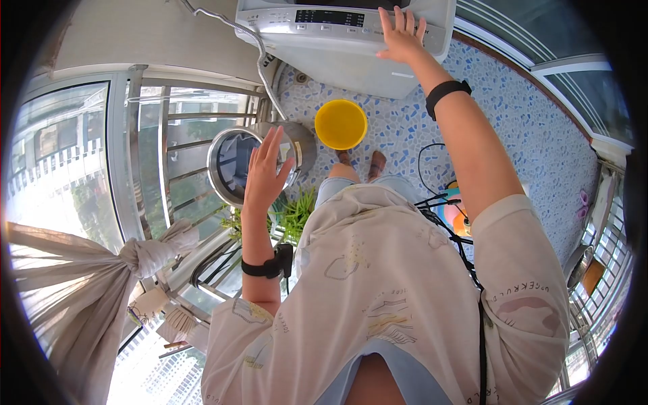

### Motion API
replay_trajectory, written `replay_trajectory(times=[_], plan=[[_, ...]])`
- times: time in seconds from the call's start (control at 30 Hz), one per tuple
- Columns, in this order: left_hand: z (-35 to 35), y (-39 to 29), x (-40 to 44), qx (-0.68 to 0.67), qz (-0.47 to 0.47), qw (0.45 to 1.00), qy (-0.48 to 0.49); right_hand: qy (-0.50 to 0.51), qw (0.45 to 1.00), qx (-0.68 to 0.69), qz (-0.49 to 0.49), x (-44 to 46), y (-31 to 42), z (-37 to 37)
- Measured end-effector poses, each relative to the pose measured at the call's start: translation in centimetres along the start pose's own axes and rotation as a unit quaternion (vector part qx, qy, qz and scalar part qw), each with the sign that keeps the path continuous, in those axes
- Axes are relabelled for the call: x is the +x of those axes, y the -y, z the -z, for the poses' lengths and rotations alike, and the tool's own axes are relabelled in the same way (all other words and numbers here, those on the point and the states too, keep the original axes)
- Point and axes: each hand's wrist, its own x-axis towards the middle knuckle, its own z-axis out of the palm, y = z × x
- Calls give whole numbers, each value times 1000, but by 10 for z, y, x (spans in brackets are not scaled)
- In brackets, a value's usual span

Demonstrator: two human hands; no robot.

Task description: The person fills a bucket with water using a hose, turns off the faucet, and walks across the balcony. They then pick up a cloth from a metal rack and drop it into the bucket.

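My right hand [403,39] reaches to the right part of the control panel on a white washing machine [351,57]. Its fingers are spread and nothing is in them; whether the fingertips press the panel I cannot tell. A dark display [331,18] lies to the left of that hand. My left hand [266,172] is raised with fingers stretched out, holding nothing. It overlaps a round metal tub [214,164] in view, which has dark cloth-like material [236,152] inside. Contact between this hand and the tub cannot be made out.
A yellow basin [341,124] sits on the blue-and-white floor [405,121] before my feet. Green plants [295,216] grow at the left beside the railing [185,172]. A grey hose [262,61] runs down from the upper left. A knotted curtain [145,256] hangs at the left window.
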Motion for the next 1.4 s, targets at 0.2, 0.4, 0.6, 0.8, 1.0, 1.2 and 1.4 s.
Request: replay_trajectory(times=[0.2, 0.4, 0.6, 0.8, 1.0, 1.2, 1.4], plan=[[2, 0, 4, 6, -3, 1000, -4, 29, 999, -6, -21, 1, 3, 4], [0, 0, 1, 2, 4, 1000, -2, 39, 999, -13, -27, 1, 5, 7], [-3, -5, 1, 2, 0, 1000, -2, 47, 998, -22, -33, 3, 7, 10], [-2, -5, 4, 11, 0, 1000, 10, 49, 998, -15, -35, 1, 9, 13], [0, -1, 12, 12, -4, 1000, 20, 28, 999, -23, -26, 3, 7, 5], [0, 1, 23, 0, -19, 999, 26, 31, 994, -99, -34, 9, 4, -1], [-2, 7, 42, -2, -50, 998, 30, 0, 1000, -12, -20, 0, 7, 1]])
